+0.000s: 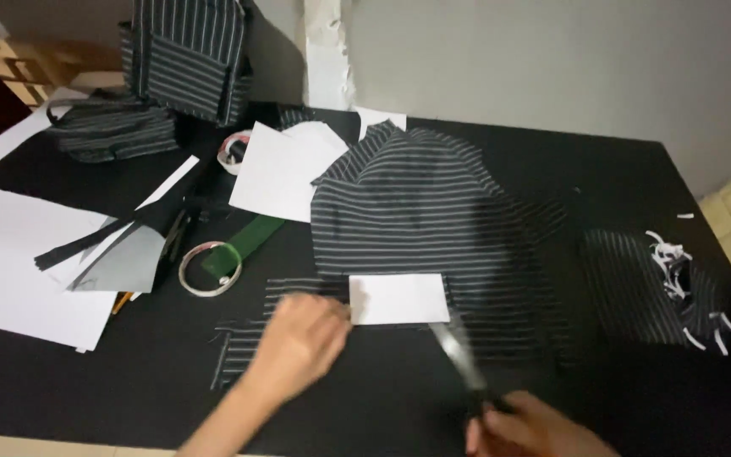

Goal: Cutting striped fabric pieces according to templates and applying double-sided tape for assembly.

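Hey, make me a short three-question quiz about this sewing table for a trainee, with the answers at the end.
1. True or false: the left hand presses on a white paper rectangle lying on striped fabric.
2. Which does the right hand hold? A) a roll of tape B) a long blurred tool C) a pencil
3. What lies through the tape ring to the left of the striped fabric?

Key
1. True; the fingers touch the paper's left edge.
2. B; the tool points toward the paper, too blurred to identify further.
3. A green strap.
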